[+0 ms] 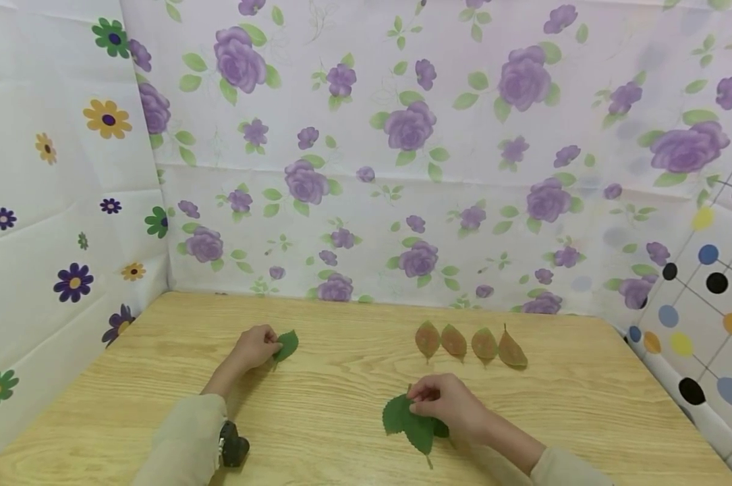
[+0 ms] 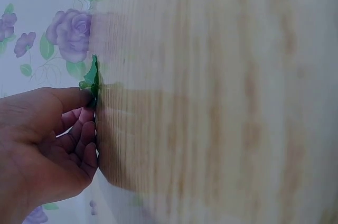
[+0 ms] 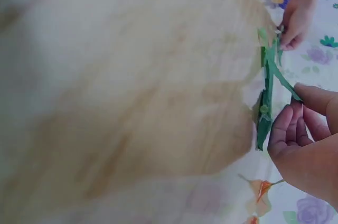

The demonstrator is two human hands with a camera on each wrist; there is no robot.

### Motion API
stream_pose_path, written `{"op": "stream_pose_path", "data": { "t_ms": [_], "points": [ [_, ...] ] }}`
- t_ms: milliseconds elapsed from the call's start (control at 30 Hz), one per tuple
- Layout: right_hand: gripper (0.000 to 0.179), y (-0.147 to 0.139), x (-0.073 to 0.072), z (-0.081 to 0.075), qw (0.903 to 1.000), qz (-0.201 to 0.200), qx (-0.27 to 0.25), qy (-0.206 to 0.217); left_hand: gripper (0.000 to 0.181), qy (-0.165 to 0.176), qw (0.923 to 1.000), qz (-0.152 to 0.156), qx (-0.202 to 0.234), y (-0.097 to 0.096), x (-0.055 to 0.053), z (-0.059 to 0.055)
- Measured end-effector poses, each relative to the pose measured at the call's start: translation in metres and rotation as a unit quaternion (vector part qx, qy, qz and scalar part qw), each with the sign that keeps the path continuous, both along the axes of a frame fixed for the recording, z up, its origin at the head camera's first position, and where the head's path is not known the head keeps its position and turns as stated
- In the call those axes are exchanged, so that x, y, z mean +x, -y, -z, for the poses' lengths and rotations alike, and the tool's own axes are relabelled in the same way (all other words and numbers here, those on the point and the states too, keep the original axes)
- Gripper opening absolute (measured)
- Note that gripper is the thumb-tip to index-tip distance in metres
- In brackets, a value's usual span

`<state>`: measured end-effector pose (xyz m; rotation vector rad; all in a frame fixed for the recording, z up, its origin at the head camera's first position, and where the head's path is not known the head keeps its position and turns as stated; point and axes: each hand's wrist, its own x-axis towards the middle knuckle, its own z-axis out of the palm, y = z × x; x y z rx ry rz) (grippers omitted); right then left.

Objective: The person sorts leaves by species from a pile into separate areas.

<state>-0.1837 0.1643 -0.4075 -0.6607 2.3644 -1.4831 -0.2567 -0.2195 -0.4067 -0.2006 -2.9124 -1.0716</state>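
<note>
On the left part of the wooden table, my left hand (image 1: 258, 346) pinches a single green leaf (image 1: 288, 345) between thumb and fingertips. The left wrist view shows that leaf (image 2: 93, 76) edge-on, close against the tabletop. Nearer the front and right of centre, my right hand (image 1: 453, 403) pinches one green leaf (image 1: 419, 432) of a small overlapping bunch. Other green leaves (image 1: 395, 414) of the bunch spread out beneath its fingers, partly hidden by the hand. In the right wrist view, the pinched leaf (image 3: 285, 82) slants up from the rest.
Several reddish-brown leaves (image 1: 453, 341) lie in a row at the back right of the wooden table (image 1: 341, 378). A flowered cloth (image 1: 366, 223) hangs behind the table, with patterned cloths at both sides. A black wrist device (image 1: 233, 444) sits on the left sleeve.
</note>
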Motion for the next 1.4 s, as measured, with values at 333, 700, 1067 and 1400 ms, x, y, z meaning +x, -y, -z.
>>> {"op": "stream_pose_path", "data": {
  "t_ms": [333,700,1067,1400],
  "points": [
    [0.017,-0.002,-0.003,-0.006,0.9986,0.007,-0.019,0.049,0.009,0.001,1.0000,0.000,0.004,-0.001,0.001,0.000],
    [0.015,0.001,-0.012,-0.007,0.9982,0.008,-0.028,0.052,0.009,0.005,0.9999,-0.009,0.005,-0.001,0.003,0.000],
    [0.031,0.005,-0.020,-0.018,0.9968,0.037,-0.045,0.055,0.008,-0.001,0.9999,-0.005,0.015,-0.001,0.001,0.003],
    [0.034,0.012,-0.034,-0.017,0.9959,0.036,-0.072,0.042,0.009,0.007,0.9997,-0.013,0.021,-0.002,0.003,0.001]
  ]
}}
